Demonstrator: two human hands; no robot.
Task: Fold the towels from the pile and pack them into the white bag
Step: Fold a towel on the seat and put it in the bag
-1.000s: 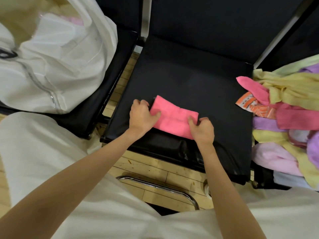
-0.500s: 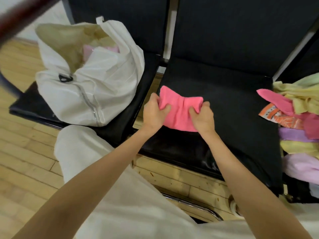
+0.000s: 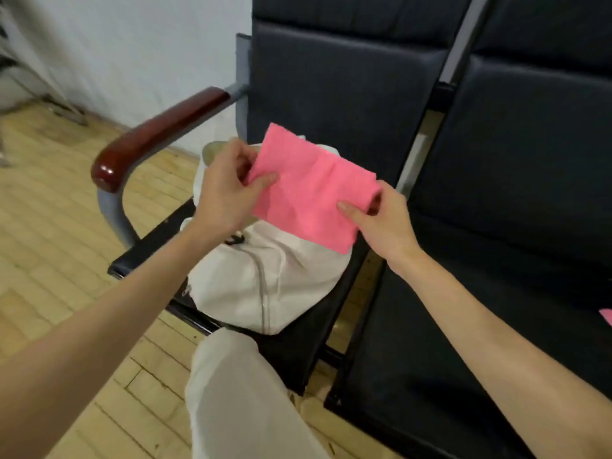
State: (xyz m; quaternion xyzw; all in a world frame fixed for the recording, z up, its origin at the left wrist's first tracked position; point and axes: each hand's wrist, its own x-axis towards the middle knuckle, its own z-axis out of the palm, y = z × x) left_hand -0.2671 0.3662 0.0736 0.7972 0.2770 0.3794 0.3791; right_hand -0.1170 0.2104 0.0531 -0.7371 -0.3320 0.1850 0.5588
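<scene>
A folded pink towel [image 3: 311,190] hangs in the air above the white bag [image 3: 261,286]. My left hand [image 3: 228,190] pinches its left end between thumb and fingers. My right hand [image 3: 381,223] pinches its right end the same way. The bag sits on the left black chair seat [image 3: 149,250], and the towel hides most of its opening. A zipper runs down the bag's front. The towel pile is out of view, save a pink scrap [image 3: 606,315] at the right edge.
A dark red armrest [image 3: 159,134] on a grey metal frame stands left of the bag. The black seat [image 3: 496,293] to the right is bare. My white trouser leg [image 3: 238,399] is below the bag. Wooden floor lies to the left.
Both hands lifted the folded pink towel off the middle seat and carried it left over the white bag. My view swung left, so the towel pile left the frame.
</scene>
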